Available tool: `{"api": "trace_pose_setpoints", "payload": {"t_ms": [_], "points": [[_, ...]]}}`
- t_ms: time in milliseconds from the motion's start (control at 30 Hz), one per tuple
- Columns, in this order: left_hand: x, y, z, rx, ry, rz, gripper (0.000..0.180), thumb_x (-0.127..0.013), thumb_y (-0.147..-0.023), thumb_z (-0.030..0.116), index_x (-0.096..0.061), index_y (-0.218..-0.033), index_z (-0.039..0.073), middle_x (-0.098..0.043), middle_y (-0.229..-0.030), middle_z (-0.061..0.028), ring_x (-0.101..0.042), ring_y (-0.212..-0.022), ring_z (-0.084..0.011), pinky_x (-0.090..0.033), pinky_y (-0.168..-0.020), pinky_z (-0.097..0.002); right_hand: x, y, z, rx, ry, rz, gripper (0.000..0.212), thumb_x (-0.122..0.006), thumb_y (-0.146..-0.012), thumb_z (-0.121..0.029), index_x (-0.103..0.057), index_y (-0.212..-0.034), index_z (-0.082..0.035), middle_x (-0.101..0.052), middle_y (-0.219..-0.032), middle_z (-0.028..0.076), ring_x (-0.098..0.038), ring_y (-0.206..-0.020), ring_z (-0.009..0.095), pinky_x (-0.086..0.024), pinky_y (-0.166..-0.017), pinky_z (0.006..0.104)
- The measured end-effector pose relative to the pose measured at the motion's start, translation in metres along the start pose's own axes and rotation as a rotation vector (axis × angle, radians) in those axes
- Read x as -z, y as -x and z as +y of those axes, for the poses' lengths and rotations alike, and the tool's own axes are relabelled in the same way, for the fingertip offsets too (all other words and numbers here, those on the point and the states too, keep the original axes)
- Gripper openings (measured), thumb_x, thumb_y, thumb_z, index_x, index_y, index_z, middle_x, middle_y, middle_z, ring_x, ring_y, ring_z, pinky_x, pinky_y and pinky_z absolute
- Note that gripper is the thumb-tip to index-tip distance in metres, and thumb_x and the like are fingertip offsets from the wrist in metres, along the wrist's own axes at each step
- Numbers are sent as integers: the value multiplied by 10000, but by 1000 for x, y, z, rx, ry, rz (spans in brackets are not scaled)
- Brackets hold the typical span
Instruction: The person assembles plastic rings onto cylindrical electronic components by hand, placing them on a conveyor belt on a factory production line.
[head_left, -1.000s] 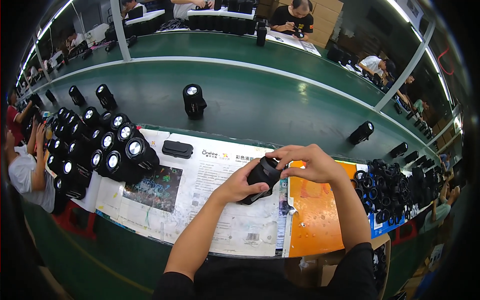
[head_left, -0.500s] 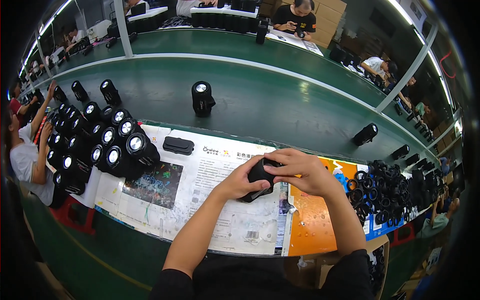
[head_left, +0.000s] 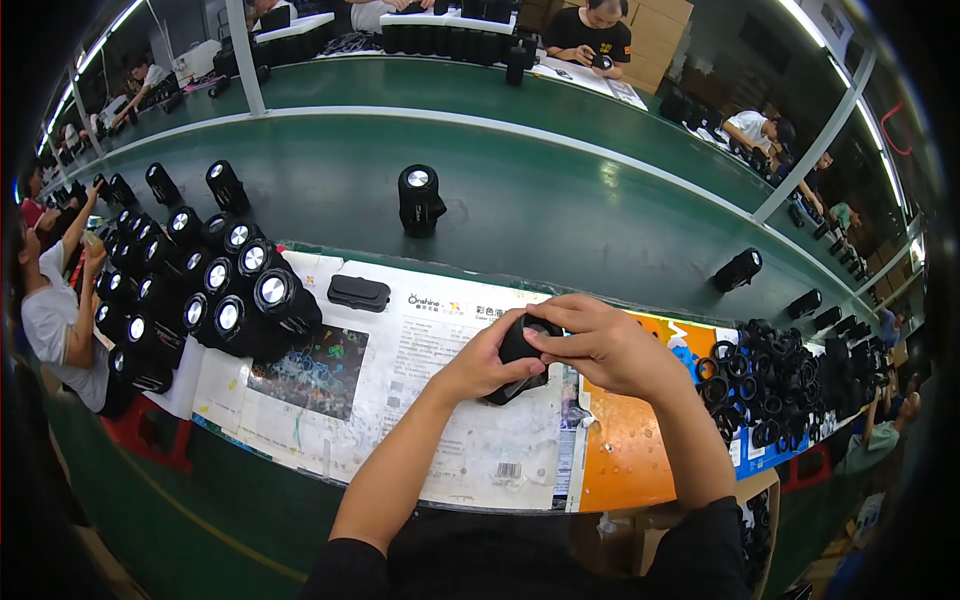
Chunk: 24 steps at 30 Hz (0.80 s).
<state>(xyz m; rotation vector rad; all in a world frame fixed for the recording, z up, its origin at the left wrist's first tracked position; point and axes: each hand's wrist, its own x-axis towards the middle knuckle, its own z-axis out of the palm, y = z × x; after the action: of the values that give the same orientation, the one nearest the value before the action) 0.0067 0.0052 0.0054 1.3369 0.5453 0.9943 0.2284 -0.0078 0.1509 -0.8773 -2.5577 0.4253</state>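
Note:
In front of me, over the work table, I hold a black cylindrical speaker, tilted and partly covered by my fingers. My left hand wraps round its side, the thumb lying along the near face. Across its upper end my right hand closes, fingertips pressed together at the rim. Whether a small part sits under those fingertips is hidden. White printed sheets and an orange sheet lie beneath my hands.
Many black speakers with silver ends crowd the table's left. A flat black case lies behind the sheets. Black rings are heaped at right. On the green belt stands a speaker. A co-worker sits at left.
Speakers on the belt have shifted slightly to the right. My right fingers have moved a little on the speaker's end; my left hand keeps its hold. The left co-worker's hands have moved.

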Motion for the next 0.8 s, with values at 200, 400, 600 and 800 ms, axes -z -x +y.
{"api": "trace_pose_setpoints", "payload": {"t_ms": [200, 400, 600, 800], "points": [[-2, -1, 13, 46, -90, -19, 900, -988, -833, 271, -523, -1570, 47, -678, -1350, -109, -658, -1215, -207, -548, -1055, -348, -5, 7, 3, 10, -29, 41, 500, -793, -888, 19, -809, -1345, -185, -716, -1476, 57, -679, -1303, 355, -612, -1067, 444], [-11, -4, 18, 13, -74, 17, 838, -990, -789, 177, -568, -1502, 51, -686, -1304, -73, -650, -1203, -179, -533, -1045, -330, 0, 10, 8, 8, -28, 9, 483, -799, -887, 10, -824, -1325, -190, -718, -1489, 49, -695, -1286, 355, -623, -1051, 440], [-14, -6, 19, -19, -46, 29, 746, -984, -787, 231, -611, -1410, 59, -706, -1266, -93, -666, -1170, -191, -539, -1026, -342, 4, 5, 11, 39, -41, -40, 485, -803, -890, 4, -819, -1334, -191, -715, -1495, 48, -689, -1304, 354, -619, -1056, 433], [-1, -8, 16, 19, 105, -46, 839, -970, -839, 400, -588, -1496, 46, -711, -1270, -98, -668, -1171, -192, -534, -1049, -345, -1, 13, 11, 31, -42, -5, 595, -793, -864, 65, -783, -1398, -198, -683, -1528, 69, -662, -1328, 354, -607, -1077, 447]]}}
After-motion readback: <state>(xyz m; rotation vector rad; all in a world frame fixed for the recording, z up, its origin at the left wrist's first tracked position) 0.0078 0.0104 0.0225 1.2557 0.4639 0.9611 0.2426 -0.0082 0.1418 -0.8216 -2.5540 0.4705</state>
